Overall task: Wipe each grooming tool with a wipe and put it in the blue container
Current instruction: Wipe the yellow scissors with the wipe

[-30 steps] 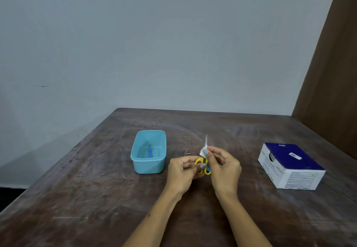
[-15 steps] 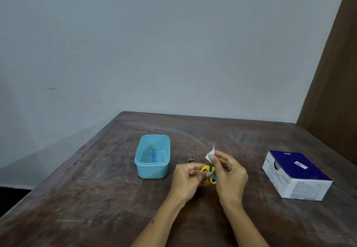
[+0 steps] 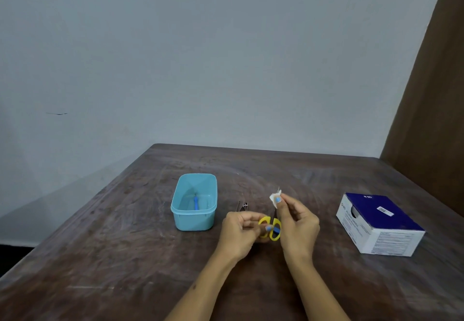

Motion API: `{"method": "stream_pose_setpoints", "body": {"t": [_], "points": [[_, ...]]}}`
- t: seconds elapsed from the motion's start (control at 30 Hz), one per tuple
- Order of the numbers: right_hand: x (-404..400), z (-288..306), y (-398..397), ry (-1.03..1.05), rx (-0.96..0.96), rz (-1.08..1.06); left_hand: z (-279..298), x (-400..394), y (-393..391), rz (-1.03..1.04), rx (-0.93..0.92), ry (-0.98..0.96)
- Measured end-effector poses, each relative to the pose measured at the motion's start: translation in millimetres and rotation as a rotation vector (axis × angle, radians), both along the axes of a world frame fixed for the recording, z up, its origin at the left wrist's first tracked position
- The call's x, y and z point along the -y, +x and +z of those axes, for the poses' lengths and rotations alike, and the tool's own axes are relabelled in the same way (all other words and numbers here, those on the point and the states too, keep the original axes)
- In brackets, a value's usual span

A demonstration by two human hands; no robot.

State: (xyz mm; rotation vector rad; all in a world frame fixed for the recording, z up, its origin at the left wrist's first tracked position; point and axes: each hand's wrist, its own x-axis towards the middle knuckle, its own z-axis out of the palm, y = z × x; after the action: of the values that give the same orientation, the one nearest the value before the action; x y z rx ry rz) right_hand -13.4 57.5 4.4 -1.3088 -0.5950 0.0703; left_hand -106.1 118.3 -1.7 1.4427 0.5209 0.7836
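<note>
Near the table's (image 3: pixel 125 258) middle, just in front of the person, both hands work on a small pair of scissors (image 3: pixel 270 227) w/ yellow loop handles and a blue inner patch. L hand (image 3: pixel 238 233) grips the handles, fingers curled round the yellow loops, a blue-painted nail showing at the loop. R hand (image 3: pixel 297 222) pinches a small white wipe (image 3: pixel 274 198) btwn thumb and forefinger, folded over the blade near its tip; other fingers of that hand loosely curled. Blades point up and away from the person; only a thin bit of metal shows above the wipe, rest is hidden by wipe and fingers. Scissors are held off the table surface, not resting on it.

Left of the hands, apart from them, sits the blue container (image 3: pixel 193 220), open-topped, rectangular w/ rounded corners. Inside lies a slim tool w/ a blue handle (image 3: pixel 195 202), lengthwise on the bottom; type too small to tell. Btwn container and L hand, on the table, lie a couple of small dark metal tools (image 3: pixel 242 205), partly hidden behind the hand, kind unclear. Well to the right stands a white-and-navy cardboard box (image 3: pixel 379 222), w/ fine print on its sides, too small to read. Pale wall behind, brown panel at far right.
</note>
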Motion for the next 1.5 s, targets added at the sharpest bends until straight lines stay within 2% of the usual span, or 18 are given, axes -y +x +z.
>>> {"method": "stream_pose_setpoints", "body": {"t": [0.07,0.2,0.3,0.5,0.67,0.8,0.97,1.13,1.23,1.37,1.5], "points": [[0.0,-0.3,-1.7,-0.023,0.053,0.005,0.2,-1.0,-0.7,0.041,0.03,0.007],[-0.8,-4.3,-3.9,-0.156,0.335,-0.014,-1.4,-5.9,-1.5,0.189,0.076,0.011],[-1.4,-5.7,-1.9,-0.223,0.47,-0.092,-1.4,-4.4,-0.9,0.196,0.093,0.002],[-2.0,-9.6,-1.1,-0.311,0.507,-0.18,1.9,-1.8,0.5,0.127,0.136,-0.079],[-0.6,-8.6,-1.1,-0.296,0.669,-0.258,5.1,-0.6,0.7,0.042,0.175,-0.222],[-1.0,-9.8,-4.5,-0.317,0.774,-0.246,9.3,-2.6,-0.6,0.061,0.249,-0.325],[-3.5,-10.7,-8.0,-0.32,0.695,-0.193,10.4,-3.0,-2.1,0.099,0.255,-0.346],[1.3,-7.6,-6.2,-0.256,0.622,-0.165,11.6,-1.7,-4.5,0.009,0.282,-0.366],[0.9,-5.8,-8.6,-0.225,0.578,-0.145,11.5,-1.7,-4.5,0.039,0.273,-0.372],[-1.0,-6.4,-11.0,-0.207,0.596,-0.124,10.9,-2.5,-3.4,0.078,0.282,-0.368],[0.1,-8.4,-4.7,-0.199,0.615,-0.156,11.3,-0.4,-3.9,0.013,0.286,-0.374]]}}
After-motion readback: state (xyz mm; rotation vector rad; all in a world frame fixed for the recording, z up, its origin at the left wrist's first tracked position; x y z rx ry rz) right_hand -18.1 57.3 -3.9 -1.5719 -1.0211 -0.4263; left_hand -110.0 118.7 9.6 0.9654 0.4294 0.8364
